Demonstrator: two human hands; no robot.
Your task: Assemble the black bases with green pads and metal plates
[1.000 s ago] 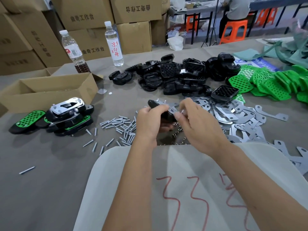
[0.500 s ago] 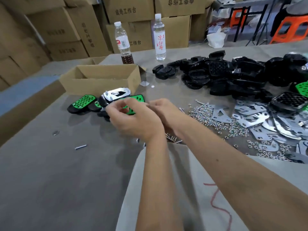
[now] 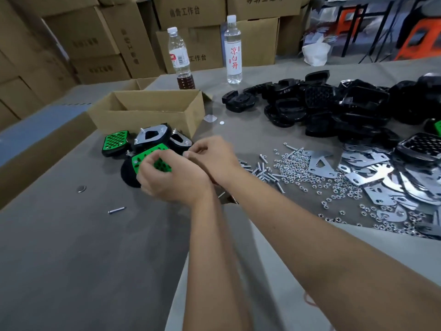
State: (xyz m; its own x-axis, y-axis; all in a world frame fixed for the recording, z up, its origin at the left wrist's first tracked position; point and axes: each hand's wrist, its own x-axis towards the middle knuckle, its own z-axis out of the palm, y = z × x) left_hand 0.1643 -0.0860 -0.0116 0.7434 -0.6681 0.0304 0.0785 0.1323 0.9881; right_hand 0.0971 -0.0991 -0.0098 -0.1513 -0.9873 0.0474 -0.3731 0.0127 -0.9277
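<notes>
Both hands have carried the black oval base with its green perforated pad (image 3: 152,164) to the finished pile at centre-left, left hand (image 3: 171,177) gripping it, right hand (image 3: 212,156) curled, contents unclear, suggesting one unit done.

The green pad (image 3: 152,161) under my fingers is matt perforated plastic on a black plastic base (image 3: 128,174). Beside it, the loose metal plates (image 3: 321,163) and nuts (image 3: 298,173) gleam bright on matt grey table cloth (image 3: 71,247). The box (image 3: 148,113) is plain cardboard.
</notes>
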